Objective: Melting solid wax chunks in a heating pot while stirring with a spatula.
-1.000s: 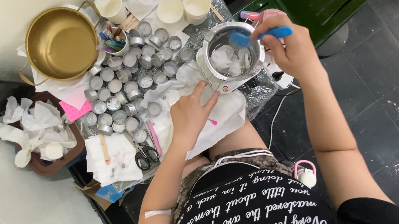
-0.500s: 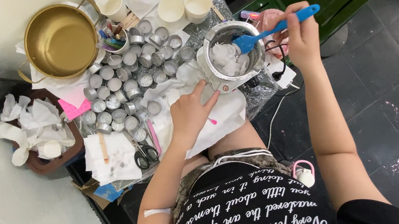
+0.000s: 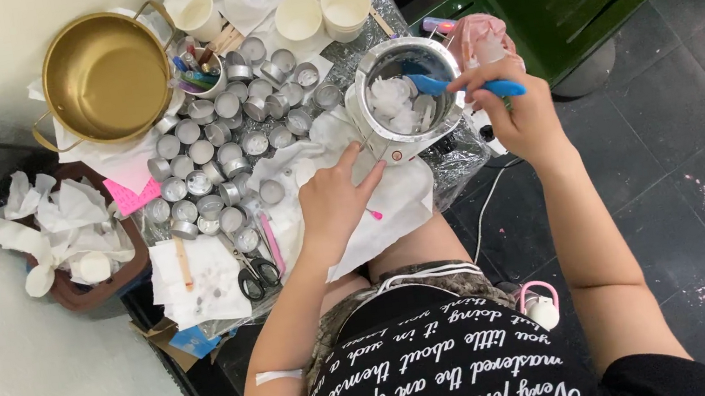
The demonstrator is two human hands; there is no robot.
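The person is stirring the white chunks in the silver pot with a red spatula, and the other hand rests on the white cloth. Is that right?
Not quite. In the head view the spatula is blue, not red. The right hand does hold it in the silver pot of white chunks, and the left hand rests on the white cloth.

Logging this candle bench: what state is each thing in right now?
Steel pot: upright, white lumps inside.
Blue spatula: head in the pot, held by right hand.
Left hand: flat on white cloth, fingers by the pot's base.
Gold pot: upright, empty.
Tealight cups: mostly upright, clustered.
Scissors: closed, lying flat.
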